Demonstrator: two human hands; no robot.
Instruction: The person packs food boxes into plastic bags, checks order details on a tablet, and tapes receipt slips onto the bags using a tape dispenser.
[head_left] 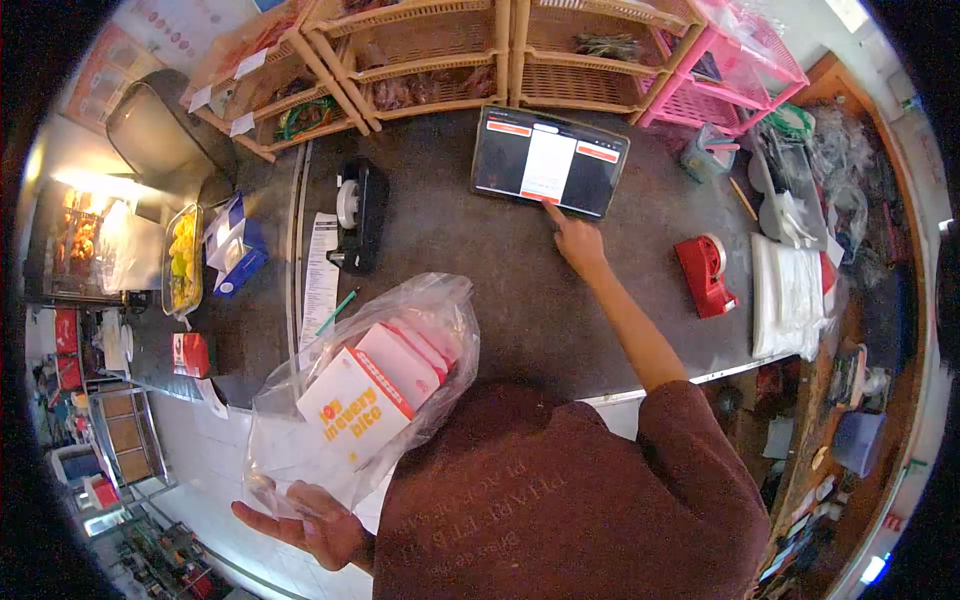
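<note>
My left hand, low on the left, grips a clear plastic bag near its lower end, with one finger stretched out to the side. Inside the bag lies a white and red printed food box, with more pink-white packaging beside it. The bag is at the counter's near edge, partly over it. My right hand reaches across the counter with its index finger at the lower edge of a tablet. The other fingers are bent and hold nothing. The tablet's screen is lit, with a white panel and orange buttons.
Tan plastic racks and a pink rack line the back. A black tape dispenser, a printed paper strip, a red tape dispenser and stacked plastic bags lie on the counter. A yellow-filled tray stands left.
</note>
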